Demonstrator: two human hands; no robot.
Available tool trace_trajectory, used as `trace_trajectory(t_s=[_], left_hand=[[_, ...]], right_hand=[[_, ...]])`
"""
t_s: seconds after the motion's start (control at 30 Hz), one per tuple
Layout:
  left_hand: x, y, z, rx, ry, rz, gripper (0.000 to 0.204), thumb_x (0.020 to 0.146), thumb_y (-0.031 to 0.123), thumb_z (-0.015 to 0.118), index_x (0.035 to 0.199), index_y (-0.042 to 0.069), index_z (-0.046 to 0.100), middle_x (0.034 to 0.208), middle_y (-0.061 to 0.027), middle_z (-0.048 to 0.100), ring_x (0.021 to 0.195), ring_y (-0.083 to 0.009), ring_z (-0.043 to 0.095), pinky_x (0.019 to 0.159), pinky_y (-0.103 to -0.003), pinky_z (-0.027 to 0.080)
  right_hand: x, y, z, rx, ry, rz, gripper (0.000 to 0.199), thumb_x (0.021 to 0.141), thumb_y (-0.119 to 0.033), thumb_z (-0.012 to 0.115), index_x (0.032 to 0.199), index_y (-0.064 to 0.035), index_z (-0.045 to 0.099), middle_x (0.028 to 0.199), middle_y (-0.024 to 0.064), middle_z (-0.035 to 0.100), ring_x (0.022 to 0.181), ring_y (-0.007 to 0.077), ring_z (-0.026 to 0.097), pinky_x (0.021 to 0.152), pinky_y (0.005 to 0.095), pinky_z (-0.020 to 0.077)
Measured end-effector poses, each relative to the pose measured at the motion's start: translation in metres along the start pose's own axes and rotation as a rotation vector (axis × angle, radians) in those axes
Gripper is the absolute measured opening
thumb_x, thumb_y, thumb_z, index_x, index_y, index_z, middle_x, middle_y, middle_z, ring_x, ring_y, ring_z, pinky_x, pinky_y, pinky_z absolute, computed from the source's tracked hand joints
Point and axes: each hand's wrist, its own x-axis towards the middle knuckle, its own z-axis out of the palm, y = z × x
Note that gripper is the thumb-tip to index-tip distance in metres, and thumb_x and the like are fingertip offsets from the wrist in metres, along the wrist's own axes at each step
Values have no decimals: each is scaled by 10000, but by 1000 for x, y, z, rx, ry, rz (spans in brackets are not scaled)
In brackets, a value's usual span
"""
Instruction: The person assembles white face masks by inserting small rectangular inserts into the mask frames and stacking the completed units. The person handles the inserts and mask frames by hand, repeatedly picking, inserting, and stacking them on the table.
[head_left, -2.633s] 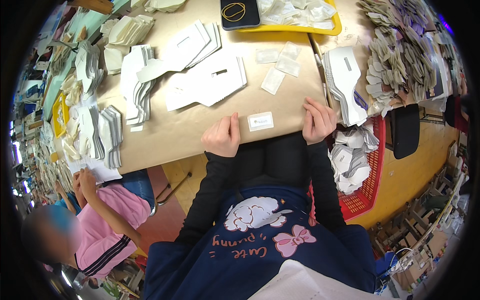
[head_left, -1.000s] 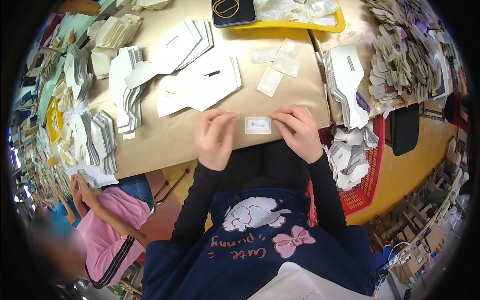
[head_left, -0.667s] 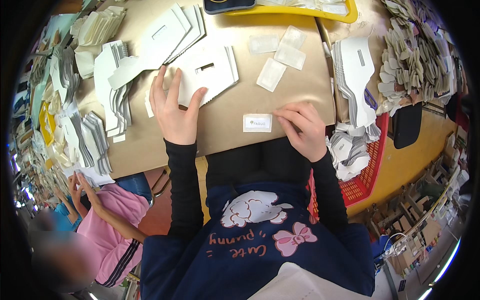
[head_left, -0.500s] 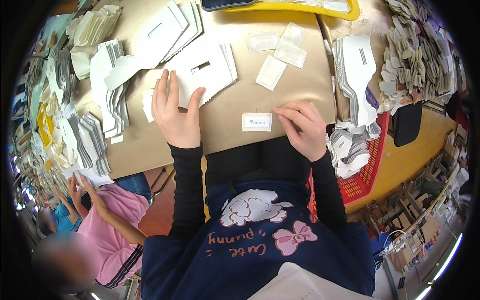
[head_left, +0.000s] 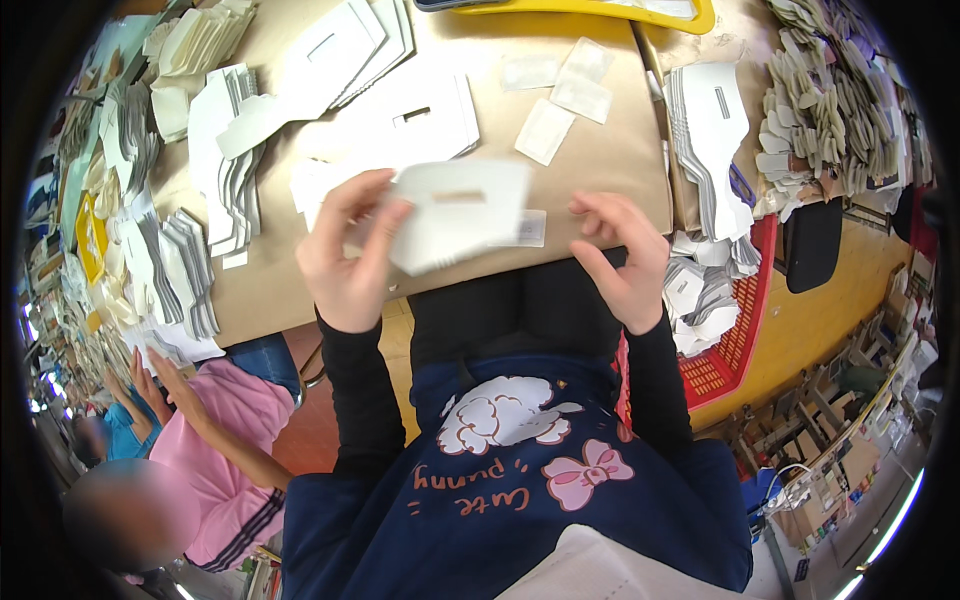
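Left hand (head_left: pixel 352 255) pinches a white slotted card (head_left: pixel 460 212) by its left end, thumb against fingers, the card (slightly blurred) tilted above the near edge of the table (head_left: pixel 620 150) and partly covering a small label (head_left: pixel 533 228). Right hand (head_left: pixel 628 258) holds nothing, thumb and fingers parted, just right of the label; contact with the table, cannot tell. Beyond the card: a white stack (head_left: pixel 445 100), pale patches (head_left: pixel 546 132) to its right.

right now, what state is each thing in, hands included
slotted white card: held up, blurred
left hand: pinching the slotted white card
right hand: open, empty
rectangular label: partly hidden by the slotted white card
pale rectangular packets: flat, clustered
red plastic basket: holding white pieces
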Motion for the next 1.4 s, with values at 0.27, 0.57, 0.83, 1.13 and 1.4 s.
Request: trace_trajectory(t_s=[0.27,0.57,0.83,1.13,1.4], left_hand=[[-15,7,34,-217,-351,-321,149,884,81,744,1007,-1,730,923,-83,747,791,-138,691,738,-271,539],[-28,7,48,-43,-233,-202,204,800,68,804,980,3,736,824,-46,669,710,-117,504,655,-254,423],[-30,12,51,-28,-208,-262,212,785,63,811,967,-2,723,793,-33,601,706,-120,453,650,-259,395],[-31,13,51,-38,-204,-314,216,783,53,810,970,-8,721,779,-27,562,708,-119,433,655,-255,385],[-30,12,51,-7,-205,-269,200,790,33,792,977,5,725,806,-66,616,666,-137,511,617,-273,441]], right_hand=[[-20,-16,15,126,-123,522,159,898,-110,750,886,42,706,594,15,588,507,34,452,481,226,354],[-14,-9,15,1,-83,500,188,891,-140,754,823,27,702,539,50,550,466,87,457,473,269,364],[-8,-10,13,-87,-117,508,196,873,-148,765,791,17,698,505,51,490,443,103,398,457,294,327],[-6,-9,12,-102,-146,533,209,869,-157,769,785,20,697,499,48,474,441,107,383,453,297,319],[-5,-8,12,-66,-163,550,192,885,-129,761,824,47,716,530,-38,492,515,10,370,471,238,264]])
